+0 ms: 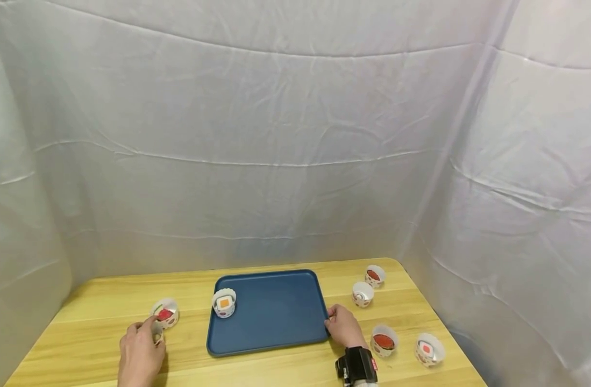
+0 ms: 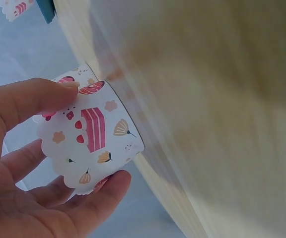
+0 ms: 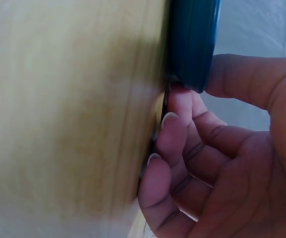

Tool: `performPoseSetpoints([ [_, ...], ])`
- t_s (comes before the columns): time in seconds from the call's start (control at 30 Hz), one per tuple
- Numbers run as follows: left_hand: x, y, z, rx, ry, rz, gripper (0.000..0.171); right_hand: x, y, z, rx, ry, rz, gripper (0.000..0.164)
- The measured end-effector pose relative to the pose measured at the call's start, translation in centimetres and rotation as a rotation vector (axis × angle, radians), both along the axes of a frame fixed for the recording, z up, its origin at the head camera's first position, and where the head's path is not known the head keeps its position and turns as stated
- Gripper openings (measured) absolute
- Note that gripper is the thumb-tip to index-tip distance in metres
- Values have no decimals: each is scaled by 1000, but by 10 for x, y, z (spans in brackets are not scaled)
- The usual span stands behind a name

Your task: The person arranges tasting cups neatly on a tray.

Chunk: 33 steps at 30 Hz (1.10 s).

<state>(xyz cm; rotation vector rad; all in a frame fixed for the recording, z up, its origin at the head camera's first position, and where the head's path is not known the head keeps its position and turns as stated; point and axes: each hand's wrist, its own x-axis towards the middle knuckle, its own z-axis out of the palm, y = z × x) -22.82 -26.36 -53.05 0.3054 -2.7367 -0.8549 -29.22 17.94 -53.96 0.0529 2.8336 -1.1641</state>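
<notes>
My left fingers [image 2: 114,191] pinch the paper cup [image 2: 91,134] beside a second cup [image 1: 171,321]; my right fingers [image 3: 178,101] grip the tray [image 1: 276,312] on the tabletop [image 1: 189,365]. Caution: over-squeezing may buckle the paper cup; jerking the tray may topple the tray-borne cup [image 1: 225,313].

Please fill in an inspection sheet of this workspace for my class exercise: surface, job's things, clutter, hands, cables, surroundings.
Surface: light wood-grain table.
Job's things: blue tray with one filled cup near its left edge; four cups right of it; another cup left of it, just beyond the held one.
Clutter: nothing seen.
Left hand: grips a patterned paper cup.
Right hand: holds the tray's right edge; a black device is strapped to the wrist.
Cables: nothing seen.
Surroundings: pale, creased cloth hangs behind and at both sides.
</notes>
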Motion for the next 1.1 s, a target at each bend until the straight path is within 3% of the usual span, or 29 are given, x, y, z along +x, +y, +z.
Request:
performPoseSetpoints([
  [0.27,5,1,3,11,-67,14,66,1,-1,0,5,6,-6,14],
  [0.83,18,1,4,19,-78,11,59,4,0,-1,4,46,3,13],
  [1.1,23,1,5,25,-104,1,65,5,1,0,6,53,3,13],
])
